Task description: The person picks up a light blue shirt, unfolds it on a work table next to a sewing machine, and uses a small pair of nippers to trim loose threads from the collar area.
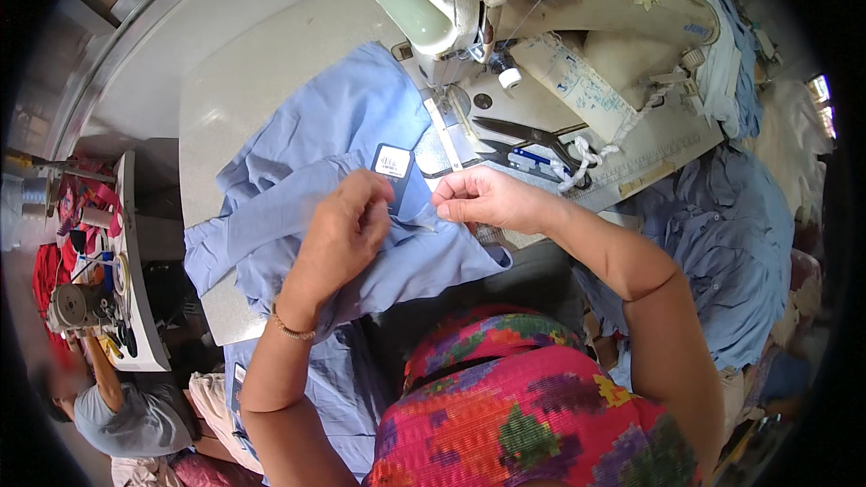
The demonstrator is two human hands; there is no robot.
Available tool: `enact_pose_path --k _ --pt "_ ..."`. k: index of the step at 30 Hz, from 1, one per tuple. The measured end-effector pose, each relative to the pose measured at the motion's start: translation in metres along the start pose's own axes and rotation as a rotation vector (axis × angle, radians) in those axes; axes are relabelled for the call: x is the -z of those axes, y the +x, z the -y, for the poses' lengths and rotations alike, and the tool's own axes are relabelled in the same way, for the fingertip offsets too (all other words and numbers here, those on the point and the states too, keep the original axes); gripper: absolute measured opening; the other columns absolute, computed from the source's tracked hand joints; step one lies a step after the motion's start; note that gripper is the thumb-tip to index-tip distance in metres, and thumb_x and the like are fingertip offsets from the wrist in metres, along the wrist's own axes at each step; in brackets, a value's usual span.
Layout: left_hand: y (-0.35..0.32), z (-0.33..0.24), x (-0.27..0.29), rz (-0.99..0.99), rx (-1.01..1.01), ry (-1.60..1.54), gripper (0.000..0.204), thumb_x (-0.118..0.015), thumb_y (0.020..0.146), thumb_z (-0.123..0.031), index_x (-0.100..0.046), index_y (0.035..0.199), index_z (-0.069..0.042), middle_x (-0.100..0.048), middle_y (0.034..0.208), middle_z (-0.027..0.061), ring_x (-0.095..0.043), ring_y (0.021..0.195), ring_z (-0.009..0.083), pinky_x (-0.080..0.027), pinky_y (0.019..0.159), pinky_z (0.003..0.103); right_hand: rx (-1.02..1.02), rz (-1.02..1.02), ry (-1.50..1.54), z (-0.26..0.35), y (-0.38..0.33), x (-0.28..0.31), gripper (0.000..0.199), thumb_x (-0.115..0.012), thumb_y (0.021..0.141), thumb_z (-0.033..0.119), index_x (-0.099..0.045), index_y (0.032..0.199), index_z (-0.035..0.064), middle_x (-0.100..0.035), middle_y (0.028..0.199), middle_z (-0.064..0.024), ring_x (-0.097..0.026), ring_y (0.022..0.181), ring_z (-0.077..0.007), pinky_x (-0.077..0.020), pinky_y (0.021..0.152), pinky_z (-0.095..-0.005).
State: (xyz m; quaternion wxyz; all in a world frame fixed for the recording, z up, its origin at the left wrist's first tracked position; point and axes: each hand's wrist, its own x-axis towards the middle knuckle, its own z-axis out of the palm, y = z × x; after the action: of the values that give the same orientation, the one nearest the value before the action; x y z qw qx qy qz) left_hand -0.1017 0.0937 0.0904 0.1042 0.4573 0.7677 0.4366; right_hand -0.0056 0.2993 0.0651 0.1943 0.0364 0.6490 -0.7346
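Note:
A light-blue shirt (307, 135) lies spread over the sewing table, one end reaching the needle area of the sewing machine (451, 9). On it sits a dark tag with a white label (393, 163). My left hand (350, 221) is closed on the shirt, its curled fingertips beside the tag. Just right of the tag, my right hand (487, 201) pinches the shirt's edge between thumb and fingers. Exactly what lies between the fingertips is small and partly hidden.
Black scissors (532, 135), a blue-and-white tool (537, 162) and a twisted white cord (591, 158) lie right of the needle. More blue garments (713, 243) are heaped at the right. A co-worker (131, 419) sits at another machine at the lower left.

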Motion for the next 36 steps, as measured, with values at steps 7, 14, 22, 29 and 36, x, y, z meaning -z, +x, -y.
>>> enact_pose_path --k 7,14,22,29,36 --pt "-0.002 -0.022 -0.024 -0.084 -0.289 0.163 0.028 -0.066 0.071 0.000 -0.057 0.098 -0.001 -0.056 0.092 0.0111 -0.055 0.071 0.0249 -0.046 0.065 0.034 0.055 -0.013 -0.017 0.002 -0.006 -0.008 0.013 -0.056 0.086 0.015 -0.059 0.090 0.0032 -0.053 0.072 0.0052 -0.046 0.061 -0.0030 -0.0403 0.055 -0.0193" --pt "-0.010 -0.017 -0.025 -0.062 -0.606 0.657 0.032 -0.065 0.062 -0.002 -0.060 0.093 0.000 -0.056 0.101 0.0098 -0.055 0.081 0.0230 -0.046 0.069 0.033 0.020 -0.064 0.041 -0.004 -0.004 -0.012 0.011 -0.056 0.085 0.014 -0.060 0.088 0.0035 -0.054 0.071 0.0034 -0.048 0.060 -0.0038 -0.0405 0.053 -0.0200" --pt "-0.015 -0.010 -0.031 -0.114 -0.434 0.524 0.019 -0.065 0.065 0.001 -0.058 0.082 0.000 -0.055 0.104 0.0098 -0.053 0.085 0.0256 -0.045 0.072 0.035 0.023 -0.078 0.118 -0.006 -0.002 -0.015 0.009 -0.057 0.085 0.012 -0.060 0.088 0.0034 -0.054 0.071 0.0038 -0.047 0.058 -0.0033 -0.0396 0.052 -0.0197" --pt "-0.015 -0.008 -0.024 -0.043 -0.173 0.146 0.016 -0.062 0.064 0.005 -0.056 0.079 -0.001 -0.054 0.104 0.0114 -0.052 0.079 0.0244 -0.044 0.067 0.032 0.012 -0.057 0.070 -0.006 -0.001 -0.017 0.011 -0.057 0.085 0.013 -0.060 0.090 0.0034 -0.054 0.073 0.0039 -0.047 0.060 -0.0029 -0.0396 0.053 -0.0196" --pt "-0.013 -0.010 -0.016 0.252 0.016 -0.420 0.013 -0.052 0.068 0.009 -0.052 0.076 -0.001 -0.054 0.089 0.0104 -0.052 0.064 0.0196 -0.042 0.059 0.026 -0.074 0.164 0.201 -0.012 0.002 -0.014 0.010 -0.055 0.085 0.013 -0.059 0.089 0.0044 -0.053 0.075 0.0033 -0.044 0.060 -0.0026 -0.0355 0.052 -0.0183"
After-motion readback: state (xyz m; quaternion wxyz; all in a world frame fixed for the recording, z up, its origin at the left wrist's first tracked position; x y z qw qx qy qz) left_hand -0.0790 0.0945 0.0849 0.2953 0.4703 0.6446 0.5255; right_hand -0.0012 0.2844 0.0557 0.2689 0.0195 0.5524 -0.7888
